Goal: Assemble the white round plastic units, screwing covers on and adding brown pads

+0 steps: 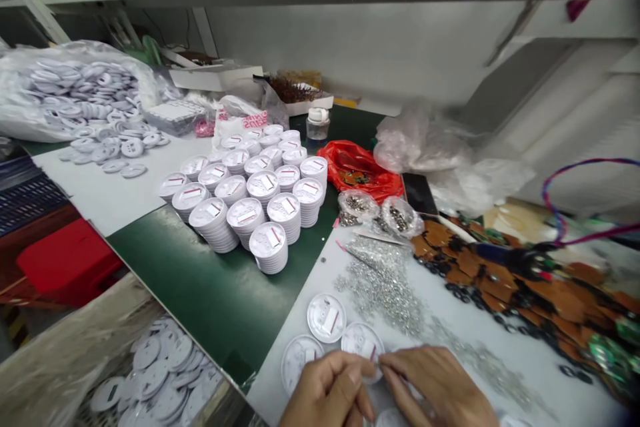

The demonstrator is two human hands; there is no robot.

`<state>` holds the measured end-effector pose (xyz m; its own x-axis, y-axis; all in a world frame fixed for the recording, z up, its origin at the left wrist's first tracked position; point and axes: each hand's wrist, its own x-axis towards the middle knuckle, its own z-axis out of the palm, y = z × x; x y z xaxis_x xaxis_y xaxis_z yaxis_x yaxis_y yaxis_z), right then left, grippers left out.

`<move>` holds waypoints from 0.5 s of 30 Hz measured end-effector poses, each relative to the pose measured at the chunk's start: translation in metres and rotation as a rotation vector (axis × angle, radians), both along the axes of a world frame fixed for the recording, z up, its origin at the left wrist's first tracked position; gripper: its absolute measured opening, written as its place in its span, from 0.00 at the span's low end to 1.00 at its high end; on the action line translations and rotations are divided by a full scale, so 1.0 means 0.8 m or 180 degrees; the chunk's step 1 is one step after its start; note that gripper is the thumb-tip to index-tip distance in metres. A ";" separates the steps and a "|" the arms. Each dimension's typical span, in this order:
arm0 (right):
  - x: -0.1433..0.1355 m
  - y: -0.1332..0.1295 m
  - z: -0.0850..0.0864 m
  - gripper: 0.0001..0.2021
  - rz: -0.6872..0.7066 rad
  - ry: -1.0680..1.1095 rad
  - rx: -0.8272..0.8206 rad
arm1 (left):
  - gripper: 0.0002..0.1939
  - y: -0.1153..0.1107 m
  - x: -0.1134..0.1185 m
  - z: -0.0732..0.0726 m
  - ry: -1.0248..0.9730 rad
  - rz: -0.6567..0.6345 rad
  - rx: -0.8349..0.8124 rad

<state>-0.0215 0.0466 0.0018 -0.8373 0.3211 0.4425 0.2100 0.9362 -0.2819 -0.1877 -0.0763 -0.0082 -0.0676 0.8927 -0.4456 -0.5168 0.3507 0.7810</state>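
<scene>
Left hand (327,390) and right hand (437,383) have fingers (367,367) right at a white disc's (360,341) rim, worktop's (200,280) near side; can't tell if they're gripping (pink lettering's (255,120) too blurry, sorry).

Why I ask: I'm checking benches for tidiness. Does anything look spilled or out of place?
Possibly. Small silvery parts lie strewn across the pale sheet beyond the right hand, not in a container, though that may be deliberate. Farther left, white discs trail from a plastic bag. No clear damage shows.
</scene>
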 end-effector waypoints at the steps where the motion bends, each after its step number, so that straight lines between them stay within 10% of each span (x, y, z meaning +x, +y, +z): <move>1: -0.003 0.002 -0.004 0.06 -0.0097 -0.0050 -0.0007 | 0.36 -0.001 -0.004 0.003 -0.0039 0.0071 0.0002; 15: -0.049 -0.005 -0.043 0.20 -0.0797 -0.0044 0.0237 | 0.30 -0.011 -0.038 0.007 -0.0352 0.0575 -0.0049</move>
